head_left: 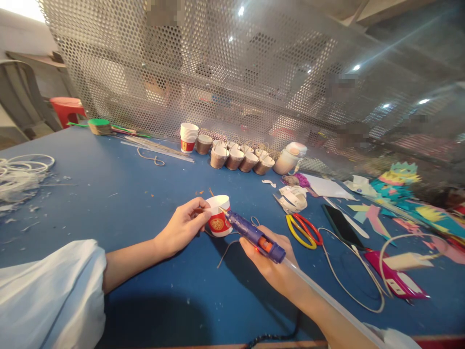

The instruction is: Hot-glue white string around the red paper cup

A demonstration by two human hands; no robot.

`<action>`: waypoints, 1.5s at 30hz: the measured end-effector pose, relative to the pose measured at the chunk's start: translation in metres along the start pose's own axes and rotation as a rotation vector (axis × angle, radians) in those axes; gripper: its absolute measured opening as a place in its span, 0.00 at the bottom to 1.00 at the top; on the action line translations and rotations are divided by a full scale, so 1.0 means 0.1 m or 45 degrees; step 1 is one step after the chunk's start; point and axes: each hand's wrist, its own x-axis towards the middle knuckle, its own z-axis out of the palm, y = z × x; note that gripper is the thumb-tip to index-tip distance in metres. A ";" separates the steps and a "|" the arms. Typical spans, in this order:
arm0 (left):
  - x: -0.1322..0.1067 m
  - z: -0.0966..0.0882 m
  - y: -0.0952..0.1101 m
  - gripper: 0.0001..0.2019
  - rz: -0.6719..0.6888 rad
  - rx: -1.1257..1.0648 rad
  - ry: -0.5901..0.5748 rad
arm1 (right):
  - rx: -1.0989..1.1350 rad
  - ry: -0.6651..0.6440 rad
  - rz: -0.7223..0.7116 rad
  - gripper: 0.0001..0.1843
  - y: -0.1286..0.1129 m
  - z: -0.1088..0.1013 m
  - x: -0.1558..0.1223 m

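Note:
My left hand (185,224) pinches the left side of a red and white paper cup (219,224), which is tilted a little just over the blue table. In my right hand (271,261) is a purple hot glue gun (254,236), a long clear glue stick (327,293) sticking out of its back end. The gun's metal nozzle (222,210) is at the cup's white upper band, near the rim; whether it touches I cannot tell. A thin piece of string (227,252) lies by the cup, partly hidden by it.
Several string-wrapped cups (235,158) stand at the back beside a stack of paper cups (189,137). To the right lie scissors (303,232), a phone (341,225), a pink power strip (395,278) and cables. White cord (22,174) is heaped at left. A perforated metal screen (218,72) borders the table.

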 end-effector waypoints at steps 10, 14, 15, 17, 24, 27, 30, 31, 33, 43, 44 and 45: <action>0.00 -0.02 -0.02 0.10 0.006 -0.021 -0.018 | 0.048 0.057 0.133 0.14 0.01 -0.03 0.03; 0.00 0.00 0.00 0.11 0.023 0.008 -0.020 | 0.048 0.021 0.055 0.12 -0.02 -0.01 0.01; 0.00 0.00 0.00 0.11 0.031 0.019 -0.022 | 0.053 0.012 0.032 0.12 -0.03 0.00 0.00; 0.00 0.01 0.01 0.12 0.056 0.040 -0.022 | 0.071 0.006 0.000 0.11 -0.05 0.02 -0.01; 0.00 0.02 0.02 0.12 0.109 0.071 -0.012 | 0.138 -0.032 0.092 0.10 -0.07 0.03 -0.02; 0.00 0.02 0.01 0.11 0.096 0.072 -0.011 | 0.211 -0.011 0.268 0.15 -0.05 -0.03 0.01; 0.00 0.01 0.00 0.10 0.100 0.059 0.000 | 0.302 0.037 0.461 0.19 0.02 -0.10 0.06; 0.00 0.00 -0.01 0.10 0.102 0.057 0.003 | 0.324 0.054 0.512 0.20 0.06 -0.12 0.09; 0.00 0.00 -0.02 0.09 0.104 0.064 0.005 | 0.356 0.120 0.594 0.21 0.19 -0.14 0.16; 0.01 -0.04 -0.04 0.09 0.195 0.106 0.067 | -0.004 0.293 0.689 0.23 1.24 -0.02 0.45; 0.02 -0.04 -0.04 0.08 0.205 0.114 0.073 | -0.027 0.260 0.704 0.23 1.28 -0.01 0.46; 0.02 -0.05 -0.05 0.08 0.216 0.120 0.078 | -0.043 0.238 0.719 0.23 1.31 0.00 0.46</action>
